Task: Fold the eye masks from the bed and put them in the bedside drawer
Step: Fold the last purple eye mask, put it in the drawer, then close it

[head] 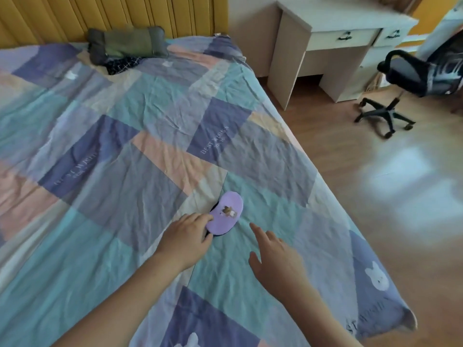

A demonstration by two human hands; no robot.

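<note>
A purple eye mask (226, 212) with a small bear print and a dark underside lies on the patchwork bedspread (140, 151) near the bed's right side. My left hand (186, 237) pinches the mask's near end, fingers on top and thumb at its lower edge. My right hand (271, 254) hovers just right of the mask with its fingers spread and straight, touching nothing. No drawer next to the bed is in view.
A grey-green pillow (126, 45) and a dark patterned cloth (121, 63) lie by the yellow headboard (112, 16). A white desk (333, 38) with two drawers stands at the right, a black office chair (411, 78) on the wooden floor (375, 184) beside it.
</note>
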